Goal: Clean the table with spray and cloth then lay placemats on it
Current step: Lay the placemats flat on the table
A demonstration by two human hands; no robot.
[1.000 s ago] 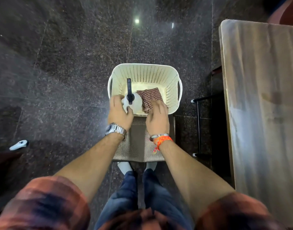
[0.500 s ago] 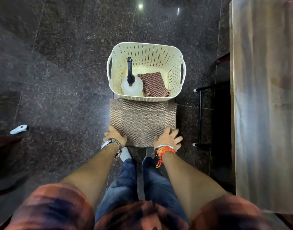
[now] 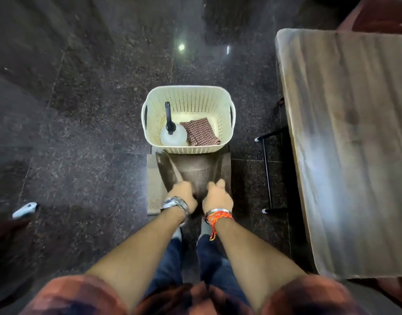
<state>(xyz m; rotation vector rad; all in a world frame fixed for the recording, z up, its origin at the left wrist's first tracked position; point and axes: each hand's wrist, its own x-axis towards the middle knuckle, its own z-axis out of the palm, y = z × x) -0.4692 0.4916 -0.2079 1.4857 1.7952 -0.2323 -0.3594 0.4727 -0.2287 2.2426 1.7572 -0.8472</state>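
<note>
1 placemat (image 3: 195, 173) gripped: left hand (image 3: 184, 194), right hand (image 3: 218, 197); 1 spray (image 3: 173, 135), 1 cloth (image 3: 200, 133).

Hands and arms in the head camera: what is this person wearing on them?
The left hand has a silver metal-link watch at its wrist. The right hand has a silver bangle and orange-red threads with a loose tail. The forearms are bare below rust-and-dark checked sleeves.

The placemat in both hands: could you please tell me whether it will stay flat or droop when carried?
Probably floppy: the placemat bunches and sags between the left hand and right hand. Likely light, since gripping one edge holds it up. Its woven surface should not slip easily.
</note>
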